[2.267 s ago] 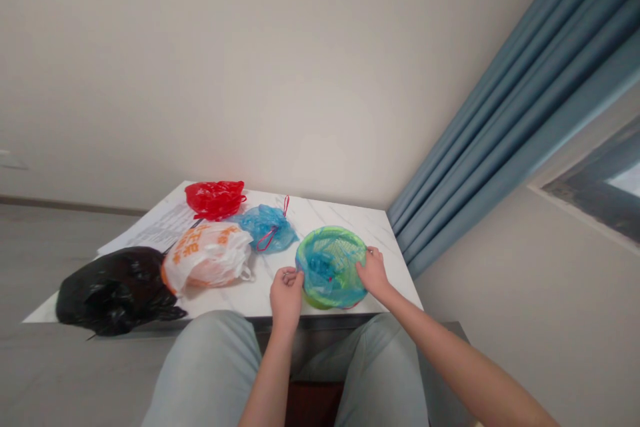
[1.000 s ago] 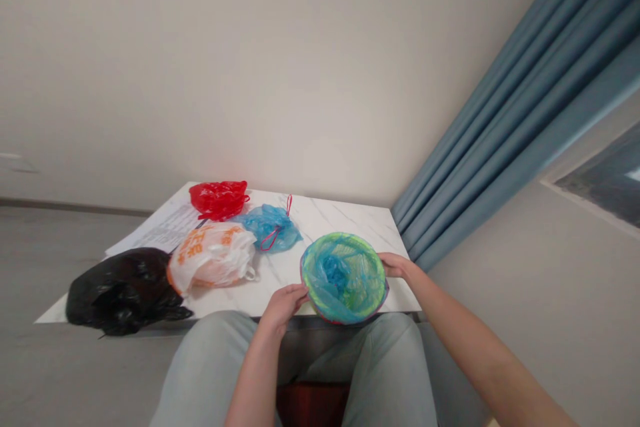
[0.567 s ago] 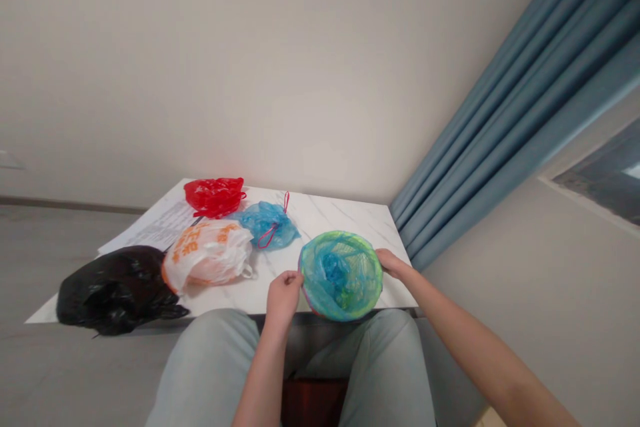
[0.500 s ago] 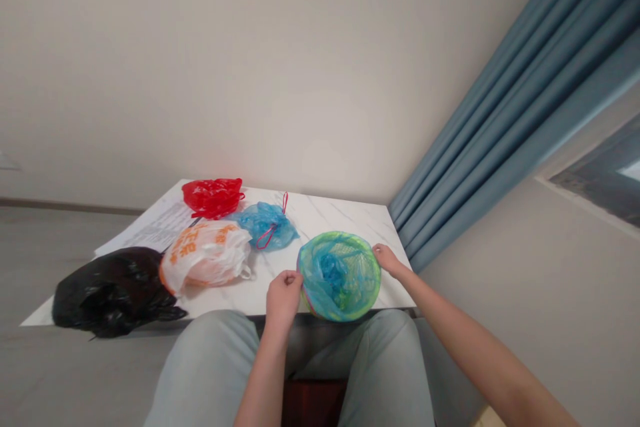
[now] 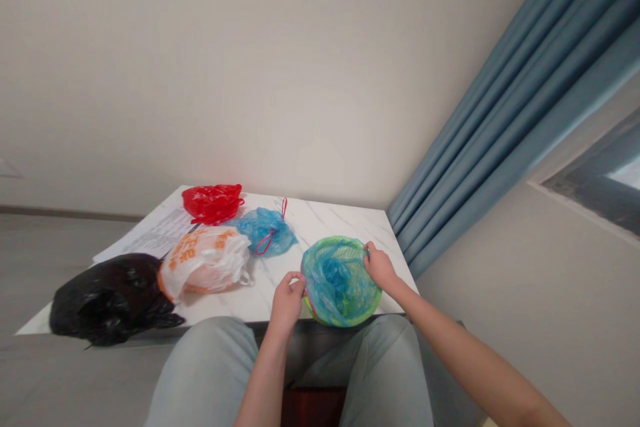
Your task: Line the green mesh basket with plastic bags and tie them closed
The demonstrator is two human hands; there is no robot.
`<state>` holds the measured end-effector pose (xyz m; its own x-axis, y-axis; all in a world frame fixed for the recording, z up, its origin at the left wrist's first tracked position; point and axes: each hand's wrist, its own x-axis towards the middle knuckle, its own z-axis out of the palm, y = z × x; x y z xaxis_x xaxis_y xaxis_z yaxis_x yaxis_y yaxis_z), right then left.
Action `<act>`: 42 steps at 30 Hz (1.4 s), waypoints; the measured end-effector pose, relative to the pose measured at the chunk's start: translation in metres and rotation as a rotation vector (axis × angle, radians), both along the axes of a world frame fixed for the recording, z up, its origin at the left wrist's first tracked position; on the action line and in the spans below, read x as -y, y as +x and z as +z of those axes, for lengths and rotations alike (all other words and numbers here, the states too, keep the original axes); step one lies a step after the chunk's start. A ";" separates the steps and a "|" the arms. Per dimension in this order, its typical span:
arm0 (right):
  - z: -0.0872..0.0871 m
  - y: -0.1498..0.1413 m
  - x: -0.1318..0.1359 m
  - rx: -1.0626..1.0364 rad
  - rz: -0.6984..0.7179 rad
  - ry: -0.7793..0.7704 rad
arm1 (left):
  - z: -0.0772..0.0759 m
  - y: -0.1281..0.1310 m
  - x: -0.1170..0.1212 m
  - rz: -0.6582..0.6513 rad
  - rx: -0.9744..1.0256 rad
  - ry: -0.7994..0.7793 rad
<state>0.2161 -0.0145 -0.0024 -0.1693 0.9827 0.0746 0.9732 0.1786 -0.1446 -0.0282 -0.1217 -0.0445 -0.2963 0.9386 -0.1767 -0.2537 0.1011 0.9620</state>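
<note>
Presently, head view: green mesh basket (image 5: 374,307) at the table's (image 5: 325,217) near edge, right of centre, its opening facing up towards the camera. Blue liner (image 5: 336,280) spread inside and lapping over the rim. Whether the basket's base rests fully on the tabletop cannot be told.

Left hand (image 5: 289,301): fingers narrowed in a pinch on the liner at the basket's left rim. Right hand (image 5: 382,268): fingers closed over the upper right rim, holding basket and liner together.

Edges and room: the basket's lower side overlaps the near edge in view, just above the knees (image 5: 215,357). White marbled surface runs behind the basket to the wall (image 5: 320,100), with a narrower strip to its right. Leftward, the tied blue bag (image 5: 263,230) lies near but apart; beyond it the red bag (image 5: 213,204), printed sheets (image 5: 150,235) and orange-lettered white bag (image 5: 206,263). Black bag (image 5: 113,299) touches the white one and overhangs the near edge.
</note>
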 end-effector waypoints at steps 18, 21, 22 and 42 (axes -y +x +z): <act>-0.009 0.030 0.045 -0.768 -0.298 -0.258 | -0.005 0.003 -0.004 0.206 0.085 0.127; 0.003 0.042 0.037 -0.449 -0.218 -0.033 | -0.008 0.000 0.000 0.285 0.100 -0.104; 0.006 0.047 0.030 -0.395 -0.215 0.025 | -0.008 -0.001 0.003 0.277 0.127 -0.196; -0.014 0.023 -0.092 -0.989 -0.296 -1.168 | -0.005 0.014 0.030 -0.129 0.235 -0.353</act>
